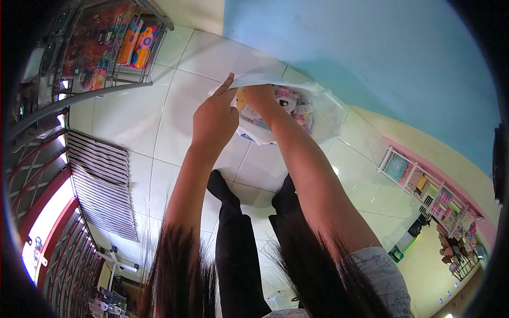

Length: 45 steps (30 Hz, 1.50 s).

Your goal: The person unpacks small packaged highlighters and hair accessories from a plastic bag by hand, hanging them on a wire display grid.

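Observation:
A white translucent plastic bag [330,114] stands with its mouth open on the tiled floor in front of my feet. Several small colourful packaged items [299,108] fill it, with pink, white and yellow showing. My left hand [214,119] is at the bag's left rim, index finger stretched out and the other fingers closed on the plastic edge. Reaching into the mouth of the bag is my right hand [259,98], over the items on the left side. Its fingertips are hidden, so what it grips, if anything, does not show.
A blue wall [360,47] rises behind the bag. On the left are a metal display rack [119,85] with colourful packs and a striped mat [103,183]. A white shelf unit [424,188] with goods lines the right wall. Strands of long hair hang over both forearms.

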Each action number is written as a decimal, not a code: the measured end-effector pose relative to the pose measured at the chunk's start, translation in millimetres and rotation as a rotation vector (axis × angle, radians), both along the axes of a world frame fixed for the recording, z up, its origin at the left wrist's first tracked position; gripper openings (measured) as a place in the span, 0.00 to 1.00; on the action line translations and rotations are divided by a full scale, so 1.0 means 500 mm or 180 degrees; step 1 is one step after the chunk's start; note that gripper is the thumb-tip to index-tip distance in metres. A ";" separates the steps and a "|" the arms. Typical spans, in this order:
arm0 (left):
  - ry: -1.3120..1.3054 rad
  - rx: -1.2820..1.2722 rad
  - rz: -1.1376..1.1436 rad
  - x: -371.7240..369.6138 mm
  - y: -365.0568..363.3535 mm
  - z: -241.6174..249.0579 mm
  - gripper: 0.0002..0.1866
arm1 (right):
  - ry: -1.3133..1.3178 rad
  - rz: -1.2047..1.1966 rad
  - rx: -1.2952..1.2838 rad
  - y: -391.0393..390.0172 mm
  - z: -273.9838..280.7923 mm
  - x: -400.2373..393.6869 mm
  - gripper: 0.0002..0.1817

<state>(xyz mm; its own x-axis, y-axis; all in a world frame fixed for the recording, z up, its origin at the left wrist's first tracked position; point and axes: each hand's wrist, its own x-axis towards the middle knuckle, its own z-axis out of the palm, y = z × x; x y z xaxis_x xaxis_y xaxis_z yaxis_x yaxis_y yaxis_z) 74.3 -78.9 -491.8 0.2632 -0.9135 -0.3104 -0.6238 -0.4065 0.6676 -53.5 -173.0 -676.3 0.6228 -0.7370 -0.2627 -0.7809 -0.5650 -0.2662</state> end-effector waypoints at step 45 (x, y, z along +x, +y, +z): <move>0.3390 -0.1255 0.0907 -0.331 0.218 0.967 0.15 | -0.3279 -0.1723 0.1736 0.284 1.404 -0.369 0.08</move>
